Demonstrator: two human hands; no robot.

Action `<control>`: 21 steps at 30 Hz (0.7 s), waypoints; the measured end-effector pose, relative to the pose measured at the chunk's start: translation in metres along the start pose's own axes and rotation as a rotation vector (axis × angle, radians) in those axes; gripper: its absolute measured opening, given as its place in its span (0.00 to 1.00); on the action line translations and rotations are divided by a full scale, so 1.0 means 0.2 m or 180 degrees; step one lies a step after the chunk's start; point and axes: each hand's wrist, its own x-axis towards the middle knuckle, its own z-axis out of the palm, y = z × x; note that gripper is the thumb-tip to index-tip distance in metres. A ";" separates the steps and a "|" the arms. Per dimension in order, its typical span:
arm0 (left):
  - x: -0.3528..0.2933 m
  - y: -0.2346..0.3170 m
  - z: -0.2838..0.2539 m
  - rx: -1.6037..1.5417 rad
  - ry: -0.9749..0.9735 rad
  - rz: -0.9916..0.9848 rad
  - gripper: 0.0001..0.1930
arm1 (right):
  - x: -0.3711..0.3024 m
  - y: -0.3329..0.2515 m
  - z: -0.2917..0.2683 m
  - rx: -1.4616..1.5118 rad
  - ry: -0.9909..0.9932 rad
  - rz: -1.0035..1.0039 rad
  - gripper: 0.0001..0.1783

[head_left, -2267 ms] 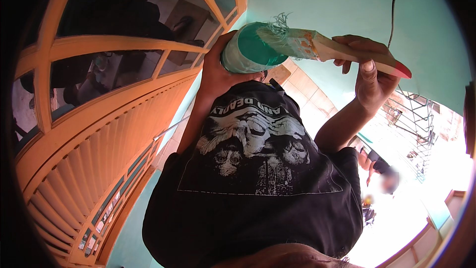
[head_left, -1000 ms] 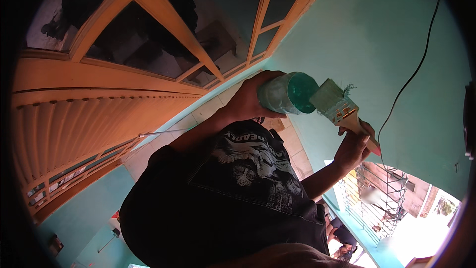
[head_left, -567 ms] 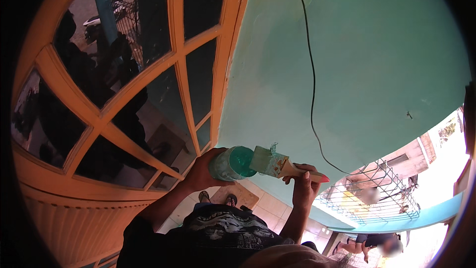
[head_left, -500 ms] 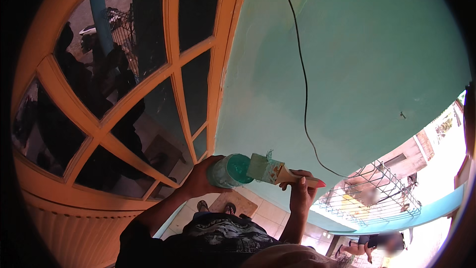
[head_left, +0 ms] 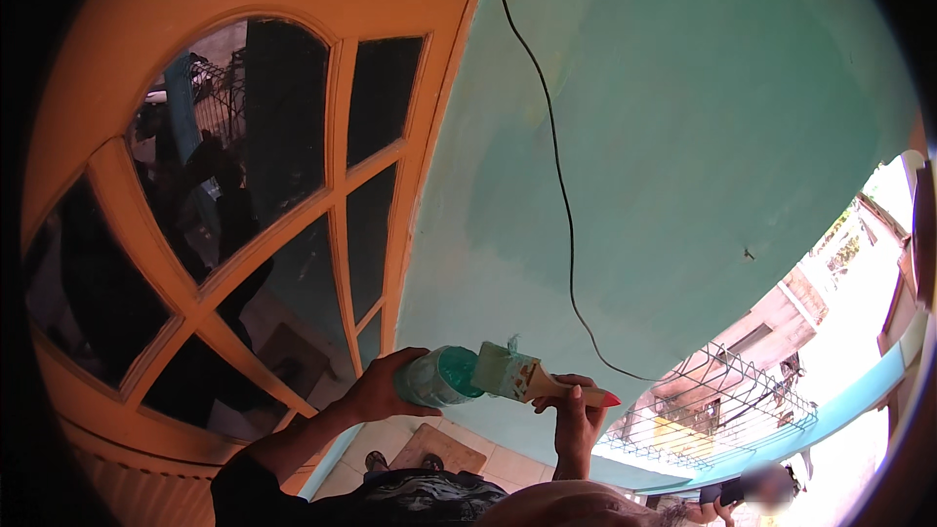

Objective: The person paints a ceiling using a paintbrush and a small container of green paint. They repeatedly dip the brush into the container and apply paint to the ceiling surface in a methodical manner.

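Note:
A clear plastic container (head_left: 429, 378) with green paint inside is gripped by my left hand (head_left: 379, 388), its opening tilted toward the right. My right hand (head_left: 578, 406) is closed round the wooden handle of a wide paintbrush (head_left: 508, 372) with a red handle tip. Green paint coats the brush's bristles and smears its metal band. The bristle end is right beside the container's mouth; whether it touches the rim I cannot tell. Behind both hands rises a green wall (head_left: 644, 176), with a darker patch at its middle left.
An orange door frame with dark glass panes (head_left: 283, 98) stands at the left. A black cable (head_left: 558, 166) hangs down the wall, and a small hook (head_left: 749, 254) sticks out. A wire rack (head_left: 703, 410) and another person (head_left: 727, 500) are at lower right. A brown mat (head_left: 439, 451) lies on the tiled floor.
The view has tilted upward, so door and wall sit lower. Both hands, still holding the container and the paintbrush, appear lower and slightly further left. The brush stays beside the container's mouth.

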 end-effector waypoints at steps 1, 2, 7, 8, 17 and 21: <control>-0.01 0.00 0.00 -0.0028 0.0039 0.0018 0.48 | 0.00 0.00 0.01 -0.0015 0.0000 -0.0018 0.28; -0.01 0.00 0.00 -0.0057 0.0065 0.0033 0.48 | 0.00 0.00 0.02 -0.0030 0.0000 -0.0037 0.28; -0.02 -0.01 0.00 -0.0093 0.0192 0.0020 0.47 | 0.02 0.02 0.02 -0.0085 -0.0055 -0.0132 0.26; -0.03 -0.01 0.00 -0.0091 0.0216 0.0018 0.47 | 0.02 0.03 0.02 -0.0130 -0.0092 -0.0126 0.26; -0.04 0.00 0.02 -0.0134 0.0352 -0.0075 0.46 | 0.05 0.04 0.02 -0.0012 -0.0174 -0.0081 0.26; -0.05 -0.03 0.09 -0.0318 0.0586 -0.0162 0.46 | 0.05 0.03 0.02 -0.0079 -0.0143 -0.0115 0.25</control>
